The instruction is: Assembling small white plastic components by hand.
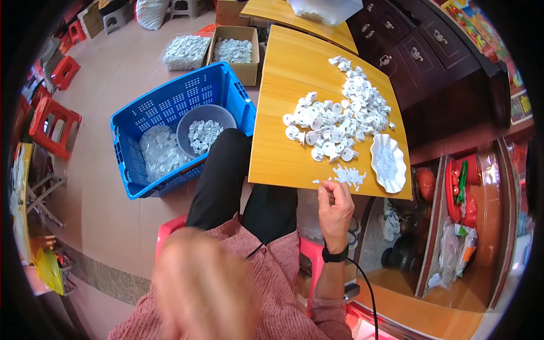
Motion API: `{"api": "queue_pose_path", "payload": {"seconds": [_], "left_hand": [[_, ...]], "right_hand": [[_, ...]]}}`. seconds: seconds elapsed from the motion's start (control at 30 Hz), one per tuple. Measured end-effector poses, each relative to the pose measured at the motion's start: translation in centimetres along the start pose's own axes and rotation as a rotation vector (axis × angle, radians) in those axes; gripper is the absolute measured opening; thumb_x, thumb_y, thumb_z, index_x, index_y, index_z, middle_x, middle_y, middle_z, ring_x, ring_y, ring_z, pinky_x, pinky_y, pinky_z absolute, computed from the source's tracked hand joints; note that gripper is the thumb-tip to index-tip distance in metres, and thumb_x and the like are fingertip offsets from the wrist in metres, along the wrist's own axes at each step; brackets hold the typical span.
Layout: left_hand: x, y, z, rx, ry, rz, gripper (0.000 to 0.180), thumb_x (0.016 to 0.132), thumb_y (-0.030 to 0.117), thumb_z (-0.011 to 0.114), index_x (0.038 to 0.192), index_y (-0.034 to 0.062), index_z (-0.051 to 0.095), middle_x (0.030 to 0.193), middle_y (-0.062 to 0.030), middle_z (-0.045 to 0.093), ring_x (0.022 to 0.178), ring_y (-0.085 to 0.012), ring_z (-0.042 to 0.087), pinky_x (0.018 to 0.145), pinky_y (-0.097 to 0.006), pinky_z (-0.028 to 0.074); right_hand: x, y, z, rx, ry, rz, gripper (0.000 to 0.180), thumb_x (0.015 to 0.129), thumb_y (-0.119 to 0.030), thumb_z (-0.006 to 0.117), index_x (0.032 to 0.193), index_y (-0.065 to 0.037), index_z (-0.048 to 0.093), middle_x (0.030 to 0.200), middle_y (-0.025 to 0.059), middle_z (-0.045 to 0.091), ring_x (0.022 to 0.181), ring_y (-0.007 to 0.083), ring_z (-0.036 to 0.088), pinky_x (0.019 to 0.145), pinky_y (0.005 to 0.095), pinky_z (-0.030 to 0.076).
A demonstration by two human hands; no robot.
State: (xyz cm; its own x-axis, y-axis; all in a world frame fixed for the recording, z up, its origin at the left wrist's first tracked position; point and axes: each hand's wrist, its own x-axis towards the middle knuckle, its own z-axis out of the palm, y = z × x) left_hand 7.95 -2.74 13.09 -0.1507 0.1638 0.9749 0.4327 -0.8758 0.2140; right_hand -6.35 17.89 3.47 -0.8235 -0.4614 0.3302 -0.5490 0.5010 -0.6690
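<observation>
My right hand (335,214) is at the near edge of the yellow wooden table (286,68), thumb and fingertips pinched together; what they hold, if anything, is too small to make out. A loose pile of tiny white plastic pieces (350,177) lies just beyond its fingers. To the right of this pile stands a white scalloped dish (400,170) with more tiny pale pieces. Round white plastic parts (337,122) spread in a heap over the tabletop. My left hand (201,289) is raised in front of my lap, close up and smeared by motion, so its fingers cannot be read.
At the left of the table a blue plastic crate (127,170) holds a grey basin (182,133) and a clear bag (161,150) of white parts. Beyond are a cardboard box (245,72) and a filled bag (186,51). Dark drawers (425,51) border the right.
</observation>
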Motion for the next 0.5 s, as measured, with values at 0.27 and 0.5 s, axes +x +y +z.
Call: {"api": "queue_pose_path", "payload": {"seconds": [0.27,0.5], "left_hand": [[-5.8,-4.6,-4.0,0.534,0.881,-0.772,0.021,0.096,0.017,0.062,0.098,-0.0023,0.070,0.081,-0.0119,0.068,0.076,-0.0145,0.066,0.066,-0.027,0.051],[-9.2,-7.5,-5.5,0.878,0.997,-0.905,0.019,0.093,0.017,0.063,0.094,-0.0012,0.070,0.072,-0.0060,0.067,0.065,-0.0112,0.062,0.060,-0.029,0.050]], "right_hand": [[1.8,-0.5,1.3,-0.309,0.028,-0.231,0.030,0.089,-0.005,0.056,0.118,-0.003,0.064,0.115,0.0162,0.060,0.107,0.0352,0.057,0.094,0.0460,0.044],[4.4,1.9,3.3,-0.459,0.004,-0.347,0.032,0.088,-0.001,0.054,0.118,0.000,0.063,0.119,0.0184,0.061,0.108,0.0365,0.056,0.094,0.0453,0.044]]}}
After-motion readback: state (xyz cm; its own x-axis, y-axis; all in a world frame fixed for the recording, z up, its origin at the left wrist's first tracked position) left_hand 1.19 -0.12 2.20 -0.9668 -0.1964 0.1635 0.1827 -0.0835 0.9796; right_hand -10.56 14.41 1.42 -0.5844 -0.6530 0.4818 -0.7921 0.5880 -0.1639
